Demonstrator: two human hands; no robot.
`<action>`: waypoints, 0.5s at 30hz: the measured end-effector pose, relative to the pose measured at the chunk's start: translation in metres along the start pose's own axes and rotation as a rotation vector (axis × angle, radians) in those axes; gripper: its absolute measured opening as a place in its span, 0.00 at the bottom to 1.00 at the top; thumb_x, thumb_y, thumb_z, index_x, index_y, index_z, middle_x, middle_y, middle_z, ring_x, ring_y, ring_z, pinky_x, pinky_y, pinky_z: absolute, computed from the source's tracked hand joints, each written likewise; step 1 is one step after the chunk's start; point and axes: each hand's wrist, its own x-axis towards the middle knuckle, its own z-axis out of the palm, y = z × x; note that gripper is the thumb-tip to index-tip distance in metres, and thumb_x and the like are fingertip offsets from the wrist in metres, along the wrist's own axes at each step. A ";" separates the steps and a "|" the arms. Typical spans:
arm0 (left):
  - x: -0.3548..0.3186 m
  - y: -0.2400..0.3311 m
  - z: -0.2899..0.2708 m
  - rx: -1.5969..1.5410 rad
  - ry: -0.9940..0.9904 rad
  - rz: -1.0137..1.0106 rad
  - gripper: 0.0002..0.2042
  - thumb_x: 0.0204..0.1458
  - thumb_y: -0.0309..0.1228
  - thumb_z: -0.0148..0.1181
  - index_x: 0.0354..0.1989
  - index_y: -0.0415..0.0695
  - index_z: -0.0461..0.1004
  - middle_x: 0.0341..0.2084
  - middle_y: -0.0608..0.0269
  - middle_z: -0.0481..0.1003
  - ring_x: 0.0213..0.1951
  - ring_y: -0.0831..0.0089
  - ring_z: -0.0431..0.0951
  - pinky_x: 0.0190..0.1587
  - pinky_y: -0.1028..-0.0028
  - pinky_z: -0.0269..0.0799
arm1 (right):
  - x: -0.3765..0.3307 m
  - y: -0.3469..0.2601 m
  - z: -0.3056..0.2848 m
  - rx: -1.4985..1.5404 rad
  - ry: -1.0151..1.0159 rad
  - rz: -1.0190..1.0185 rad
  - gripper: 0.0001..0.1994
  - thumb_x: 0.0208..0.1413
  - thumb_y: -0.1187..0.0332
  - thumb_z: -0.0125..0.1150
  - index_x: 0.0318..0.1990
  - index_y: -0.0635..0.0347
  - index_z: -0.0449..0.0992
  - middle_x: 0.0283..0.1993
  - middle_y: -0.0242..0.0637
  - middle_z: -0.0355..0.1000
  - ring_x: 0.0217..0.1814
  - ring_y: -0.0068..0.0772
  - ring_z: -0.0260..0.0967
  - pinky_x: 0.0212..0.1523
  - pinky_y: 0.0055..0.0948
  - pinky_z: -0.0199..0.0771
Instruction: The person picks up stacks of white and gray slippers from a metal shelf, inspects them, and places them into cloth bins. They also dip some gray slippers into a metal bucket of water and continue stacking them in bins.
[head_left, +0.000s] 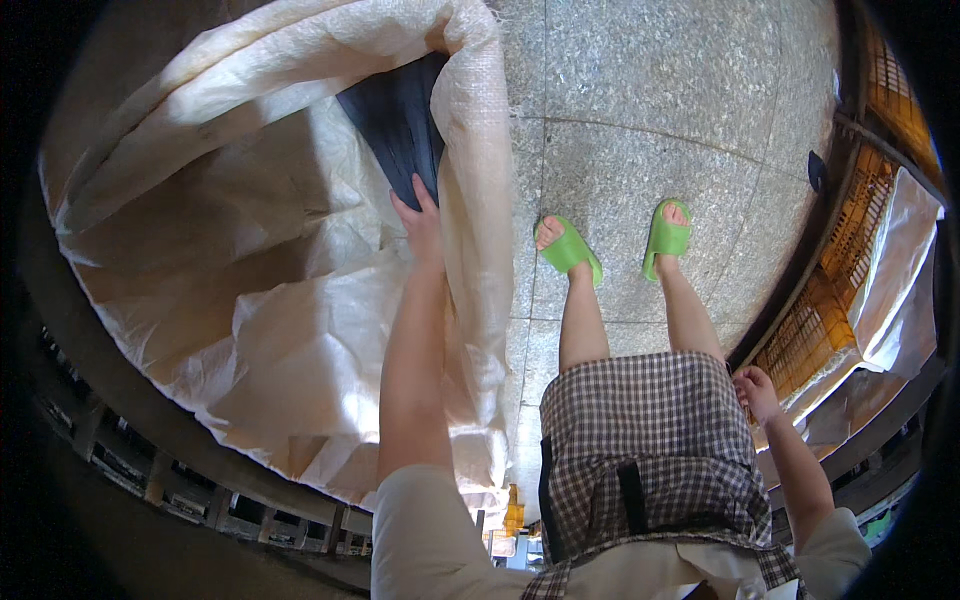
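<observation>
My left hand (420,222) reaches down into a large pale woven sack (476,150). Its fingers are stretched out and spread apart, touching the lower, narrow end of a dark, creased, cloth-like piece (395,125). That piece lies against the sack's inner right side, and its upper end goes under the rolled rim. At my right side, my right hand (758,394) hangs next to the edge of my brown checked apron (650,410). Its fingers are curled inward, and what they may hold is hidden.
Yellow plastic crates (812,318) stand along the right, with a pale plastic sheet (895,275) over part of them. Grey stone tiles (650,130) cover the floor, where my feet stand in green slippers (570,248). A small dark object (817,170) is near the crates.
</observation>
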 end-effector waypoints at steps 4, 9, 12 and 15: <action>0.014 -0.004 -0.048 -0.037 -0.309 -0.133 0.40 0.48 0.44 0.56 0.66 0.54 0.40 0.57 0.21 0.44 0.56 0.34 0.58 0.59 0.61 0.56 | -0.013 -0.012 0.009 -0.080 0.006 -0.179 0.03 0.55 0.72 0.50 0.32 0.60 0.69 0.25 0.26 0.65 0.25 0.16 0.59 0.27 0.17 0.59; -0.045 0.044 -0.110 -0.175 -0.137 -0.112 0.32 0.49 0.36 0.56 0.62 0.44 0.53 0.49 0.35 0.64 0.53 0.44 0.64 0.57 0.61 0.59 | -0.051 -0.039 -0.003 0.006 -0.027 -0.326 0.03 0.55 0.74 0.50 0.35 0.62 0.68 0.27 0.28 0.67 0.28 0.20 0.62 0.31 0.19 0.63; -0.131 0.110 -0.159 -0.436 0.084 -0.139 0.28 0.50 0.30 0.54 0.58 0.33 0.54 0.52 0.38 0.61 0.55 0.49 0.62 0.58 0.64 0.56 | -0.075 -0.051 -0.007 -0.022 0.002 -0.618 0.03 0.55 0.77 0.48 0.36 0.63 0.68 0.29 0.31 0.68 0.31 0.22 0.65 0.34 0.21 0.66; -0.245 0.177 -0.235 -0.564 -0.124 -0.076 0.27 0.48 0.26 0.56 0.58 0.36 0.57 0.51 0.43 0.63 0.52 0.57 0.66 0.54 0.66 0.61 | -0.111 -0.059 -0.001 -0.115 0.016 -0.775 0.04 0.53 0.77 0.49 0.36 0.64 0.68 0.30 0.32 0.68 0.31 0.22 0.65 0.35 0.21 0.67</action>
